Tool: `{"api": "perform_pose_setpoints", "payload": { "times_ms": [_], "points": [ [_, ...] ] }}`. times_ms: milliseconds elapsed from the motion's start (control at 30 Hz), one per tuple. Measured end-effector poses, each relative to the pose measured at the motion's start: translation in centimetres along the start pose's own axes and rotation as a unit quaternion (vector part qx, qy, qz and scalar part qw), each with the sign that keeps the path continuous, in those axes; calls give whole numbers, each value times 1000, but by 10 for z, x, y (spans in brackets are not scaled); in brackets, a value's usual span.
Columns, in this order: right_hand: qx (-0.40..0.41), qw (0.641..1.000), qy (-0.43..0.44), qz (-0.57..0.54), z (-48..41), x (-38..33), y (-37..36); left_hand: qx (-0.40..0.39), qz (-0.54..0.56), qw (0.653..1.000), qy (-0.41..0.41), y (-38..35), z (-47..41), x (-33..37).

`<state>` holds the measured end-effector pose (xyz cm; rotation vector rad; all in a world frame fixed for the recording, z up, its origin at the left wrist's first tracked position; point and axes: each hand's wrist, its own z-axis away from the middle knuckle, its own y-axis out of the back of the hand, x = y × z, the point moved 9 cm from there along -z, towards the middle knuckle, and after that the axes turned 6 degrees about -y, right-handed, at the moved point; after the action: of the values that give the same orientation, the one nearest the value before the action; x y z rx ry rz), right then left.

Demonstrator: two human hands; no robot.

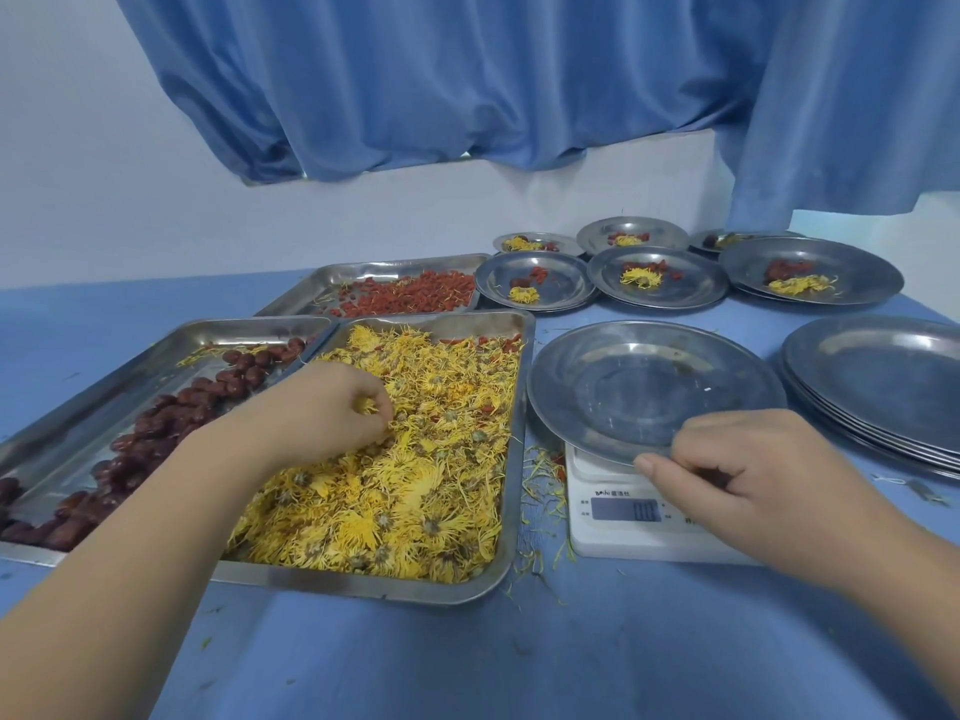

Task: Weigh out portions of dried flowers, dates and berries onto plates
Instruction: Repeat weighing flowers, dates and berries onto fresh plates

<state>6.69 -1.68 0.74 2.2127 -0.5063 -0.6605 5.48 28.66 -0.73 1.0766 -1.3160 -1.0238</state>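
The left hand [332, 407] reached into the tray of dried flowers [511, 511], its fingers curled and pinching a small tuft of the yellow flowers [405, 485]. The right hand [753, 459] gripped the near rim of a steel plate [649, 387] between thumb and curled fingers. That plate sat on a white kitchen scale [623, 511], whose display showed zeros.

Everything stood on a table [467, 657] with a blue surface, pushed against a pale wall [104, 174]. A blue curtain [467, 70] hung in folds above, and its right part dropped down close behind the far plates.

The flower tray lay just left of the scale, with loose petals [540, 475] scattered on the table between them. A tray of dark red dates [171, 418] touched its left side. A tray of red berries [415, 298] lay behind both.

Beyond the scale, several filled plates [657, 278] stood in two rows near the wall, each with flowers and red pieces on it. A stack of plates [883, 381] sat to the right of the scale, reaching the picture's right edge.

A broad strip of blue tabletop ran along the near side, in front of the trays and the scale. More of it showed at the far left, between the date tray and the wall. A narrow gap separated the scale's plate from the stack.
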Motion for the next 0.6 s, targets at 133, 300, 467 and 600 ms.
{"api": "perform_pose_setpoints", "payload": {
  "times_ms": [133, 300, 467, 600],
  "points": [
    [0, 1000, -3, 3, 0, 0, -1, 67, 95, 993, 12, 17, 8, -2],
    [6, 1000, -12, 5, -2, 4, 3, 31, 332, 943, -11, 11, 1, 30],
    [32, 999, -29, 11, -4, 13, 15, -6, 422, 906, -44, -10, -35, 94],
    [39, 998, -42, 14, -6, 20, 20, -25, 313, 945, -95, -20, -67, 158]
  ]
}}
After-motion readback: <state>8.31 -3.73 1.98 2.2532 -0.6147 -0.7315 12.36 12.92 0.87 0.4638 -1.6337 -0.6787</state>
